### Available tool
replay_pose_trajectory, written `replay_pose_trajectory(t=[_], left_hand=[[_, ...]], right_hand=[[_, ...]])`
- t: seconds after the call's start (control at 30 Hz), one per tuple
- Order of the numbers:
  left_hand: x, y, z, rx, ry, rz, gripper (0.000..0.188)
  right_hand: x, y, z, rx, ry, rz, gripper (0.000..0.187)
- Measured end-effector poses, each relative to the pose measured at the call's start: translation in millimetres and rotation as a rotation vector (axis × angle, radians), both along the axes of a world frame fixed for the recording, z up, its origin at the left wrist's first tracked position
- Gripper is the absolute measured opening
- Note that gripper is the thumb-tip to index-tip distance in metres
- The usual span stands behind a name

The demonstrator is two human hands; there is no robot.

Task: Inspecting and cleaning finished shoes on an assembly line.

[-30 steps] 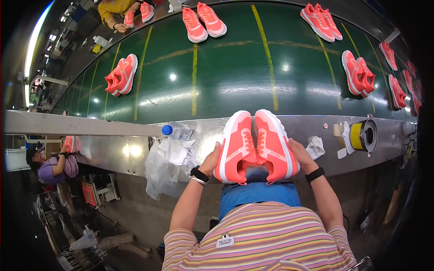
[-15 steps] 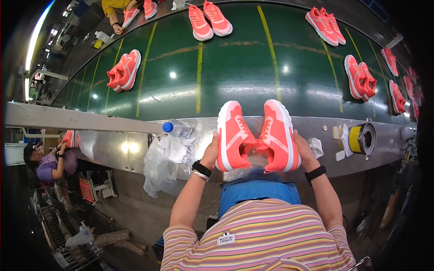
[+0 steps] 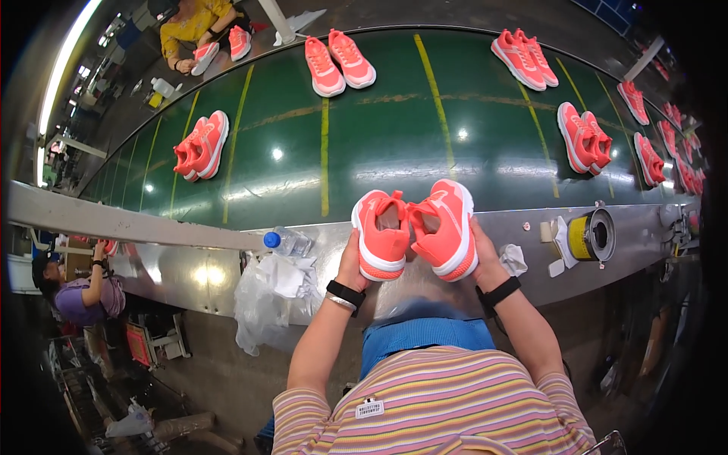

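Coral sneakers [image 3: 373, 236], one to each of my hands, held on my side of the green belt [image 3: 387, 152].
My left hand [image 3: 350, 262] is closed about the outer side of the left shoe and my right hand [image 3: 486, 256] about the outer side of the right shoe [image 3: 456, 241]; the pair sits between my palms, heels toward me, over the metal ledge [image 3: 334, 262] along the belt's near edge, my fingertips mostly hidden. I can't make out any lettering on the shoes. A white tag [image 3: 370, 409] with dark print hangs on my striped shirt [image 3: 455, 390], nearer me than the belt. Just this side of the belt, a can [image 3: 599, 233] wears a yellow label, its writing too small to read.
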State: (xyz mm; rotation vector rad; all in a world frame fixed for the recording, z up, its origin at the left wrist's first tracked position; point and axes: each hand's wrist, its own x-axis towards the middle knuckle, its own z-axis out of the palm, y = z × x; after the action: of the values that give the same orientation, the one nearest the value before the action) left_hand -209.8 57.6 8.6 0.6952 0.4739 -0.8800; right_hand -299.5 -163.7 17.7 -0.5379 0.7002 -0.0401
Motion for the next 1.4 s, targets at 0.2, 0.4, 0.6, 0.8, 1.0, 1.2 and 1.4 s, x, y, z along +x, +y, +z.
replay_pose_trajectory(t=[0.2, 0.4, 0.6, 0.8, 1.0, 1.2, 1.4], left_hand=[[-3.3, -8.5, 14.2, -0.031, 0.018, 0.007, 0.051], [-1.5, -5.8, 7.3, -0.190, 0.071, 0.067, 0.039], [-19.3, 0.5, -14.2, -0.028, -0.072, 0.042, 0.038], [-44.7, 9.6, -38.7, 0.165, -0.458, -0.114, 0.049], [-38.6, 26.9, -54.4, 0.332, -0.338, -0.185, 0.043], [-34.8, 59.9, -50.6, 0.108, -0.040, -0.126, 0.036], [-40.8, 59.5, -47.0, 0.007, 0.026, -0.062, 0.035]], right_hand=[[11.8, 15.3, 0.9, 0.104, 0.013, -0.071, 0.044], [21.0, 29.6, 10.1, 0.196, 0.022, -0.084, 0.043], [-5.7, 27.8, -32.7, -0.264, -0.016, 0.123, 0.045], [-28.6, 40.0, -24.2, -0.429, 0.007, 0.258, 0.053], [-34.7, 36.8, -37.3, -0.499, 0.045, 0.361, 0.058], [-54.1, 21.9, -33.7, -0.042, -0.047, 0.298, 0.040], [-59.0, 22.5, -43.6, 0.052, -0.098, 0.262, 0.041]])
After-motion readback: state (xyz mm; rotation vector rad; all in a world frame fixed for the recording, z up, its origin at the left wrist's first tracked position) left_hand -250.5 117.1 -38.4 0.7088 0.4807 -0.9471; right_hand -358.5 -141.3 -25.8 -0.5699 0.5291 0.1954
